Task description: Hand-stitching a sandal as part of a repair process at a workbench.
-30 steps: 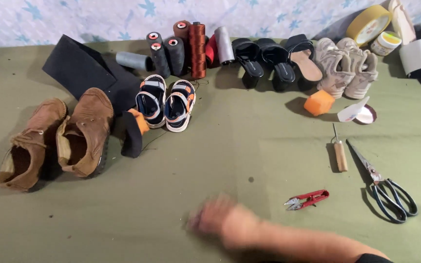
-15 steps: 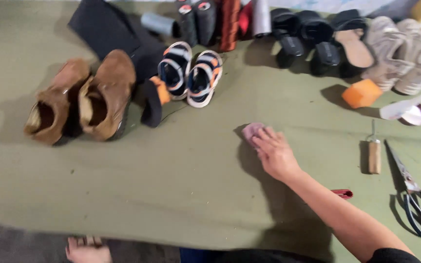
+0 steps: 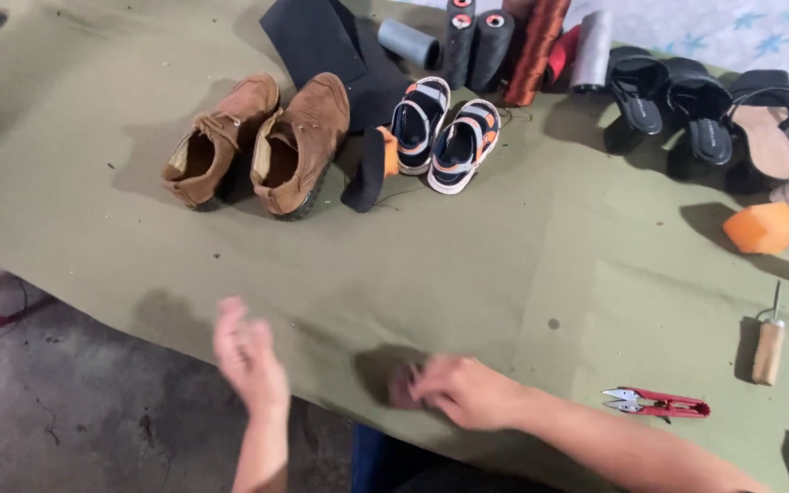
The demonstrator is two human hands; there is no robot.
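— What's the right hand on, down at the bottom centre of the frame?

— A small dark thing, maybe a rag or pad, pressed flat against the green table cover close to its near edge. The fingers are curled over it, but it's blurred, so I cannot tell if it's gripped or just pushed. The left hand hangs off the table edge at lower left, fingers loosely open, holding nothing.

— Anything that could go wrong?

— I'd judge that the dark thing sits so near the edge that a sweep toward the body could drop it to the floor. The red thread snips lie just beside the right forearm at lower right; a backward drag of the arm could knock them or nick skin. The wooden-handled awl further right could roll if the cover gets tugged.

— Count what's there.

— Two brown suede shoes at upper left, two small striped sandals in the upper middle, a black and orange piece between them. About five thread spools along the top. Three black heeled sandals at upper right. One orange block at the right, one black sheet at the top. One snips, one awl.
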